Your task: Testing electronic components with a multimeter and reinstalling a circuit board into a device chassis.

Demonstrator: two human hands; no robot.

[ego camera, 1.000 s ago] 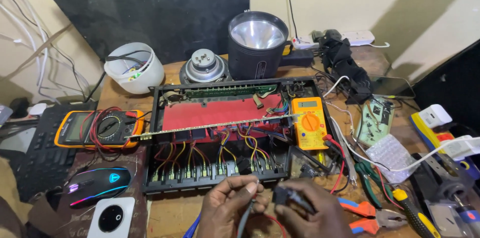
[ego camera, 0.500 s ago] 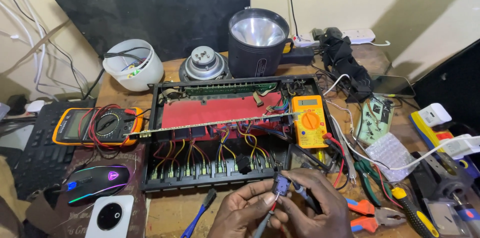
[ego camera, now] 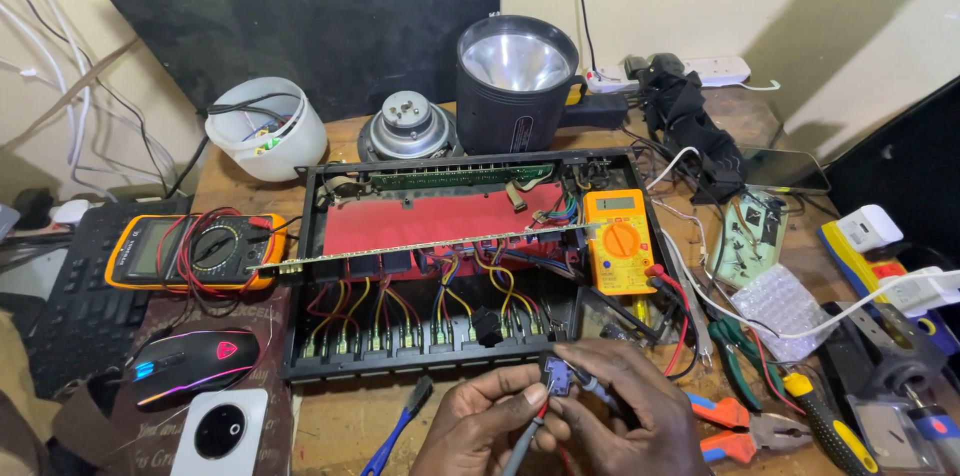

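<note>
Both hands meet low over the front edge of the wooden counter point(ego camera: 350, 431), just in front of the opened black chassis point(ego camera: 300, 366). The left hand point(ego camera: 475, 426) pinches a small blue-grey connector point(ego camera: 556, 376) between thumb and fingertips, its grip clenched on that part, and a grey cable point(ego camera: 520, 446) runs down from the same pinch toward the bottom edge. The right hand point(ego camera: 625, 406) closes over the connector from the other side, fingers curled on it as well (how much of the part each hand carries I cannot tell, since the fingers hide most of it).

Inside the chassis lies a red board point(ego camera: 430, 221) with rows of yellow and red wires below it, and a yellow multimeter point(ego camera: 617, 241) rests on its right side. A second, orange multimeter point(ego camera: 190, 251) sits on the counter to the left, with a black lit mouse point(ego camera: 195, 366) nearer the person. A blue-handled screwdriver point(ego camera: 395, 426) lies just left of the left hand, and orange-handled pliers point(ego camera: 745, 421) lie right of the right hand. Behind the chassis stand a white bowl point(ego camera: 265, 131), a loudspeaker driver point(ego camera: 405, 126) and a large black lamp point(ego camera: 515, 81).
</note>
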